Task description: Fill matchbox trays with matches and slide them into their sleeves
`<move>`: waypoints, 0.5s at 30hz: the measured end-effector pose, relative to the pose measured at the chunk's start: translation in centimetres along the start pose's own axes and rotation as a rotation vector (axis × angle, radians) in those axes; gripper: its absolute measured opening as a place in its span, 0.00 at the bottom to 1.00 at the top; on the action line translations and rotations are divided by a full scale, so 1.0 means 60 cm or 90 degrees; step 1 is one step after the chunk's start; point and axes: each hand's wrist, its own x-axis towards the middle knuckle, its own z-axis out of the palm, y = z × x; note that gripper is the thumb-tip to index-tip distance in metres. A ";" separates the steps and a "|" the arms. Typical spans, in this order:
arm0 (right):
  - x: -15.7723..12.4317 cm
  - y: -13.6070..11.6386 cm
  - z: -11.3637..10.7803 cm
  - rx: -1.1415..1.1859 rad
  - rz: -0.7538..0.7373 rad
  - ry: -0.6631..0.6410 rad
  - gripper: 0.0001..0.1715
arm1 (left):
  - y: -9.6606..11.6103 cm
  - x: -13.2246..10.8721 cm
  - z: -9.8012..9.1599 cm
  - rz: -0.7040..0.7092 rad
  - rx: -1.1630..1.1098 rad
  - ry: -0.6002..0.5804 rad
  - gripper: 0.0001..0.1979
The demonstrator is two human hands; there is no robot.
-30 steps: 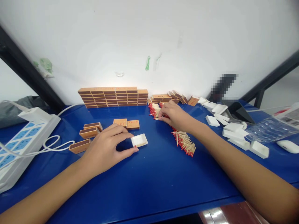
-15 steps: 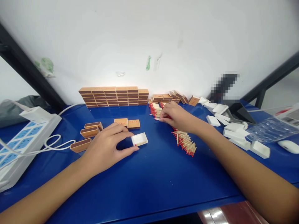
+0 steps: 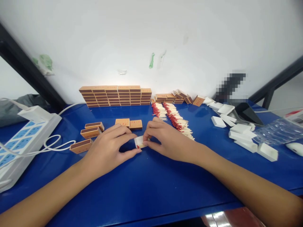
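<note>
On the blue table lies a small white matchbox tray [image 3: 139,141]. My left hand [image 3: 109,148] holds its left end, thumb at the near corner and index finger at the far corner. A red match head shows inside near my thumb. Over the tray's right side is my right hand [image 3: 165,138], its thumb and fingertips pinched together at a matchstick, mostly hidden by the fingers. Beyond that hand lie two heaps of red-tipped matchsticks, a smaller one [image 3: 160,111] and a longer one [image 3: 175,115]. Two matchboxes [image 3: 135,124] lie flat just behind the tray.
A stacked wall of matchboxes [image 3: 115,96] stands against the white wall, with loose sleeves [image 3: 165,97] beside it. Several matchboxes [image 3: 81,146] stand left of my left hand. A power strip [image 3: 28,148] with cables is far left. White trays [image 3: 241,135] lie scattered right.
My right hand has come from the smaller match heap toward me and left, to the tray. My left hand has kept its place at the tray. The view has shifted slightly.
</note>
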 end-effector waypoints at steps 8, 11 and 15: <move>-0.004 0.109 -0.069 -0.137 0.078 0.080 0.05 | -0.004 -0.001 -0.001 -0.002 0.006 0.008 0.11; -0.010 0.162 -0.083 -0.178 0.103 0.040 0.04 | -0.003 -0.002 -0.001 -0.007 -0.001 0.002 0.11; -0.012 0.184 -0.078 -0.171 0.091 -0.004 0.05 | -0.002 -0.002 -0.001 -0.010 -0.003 -0.005 0.12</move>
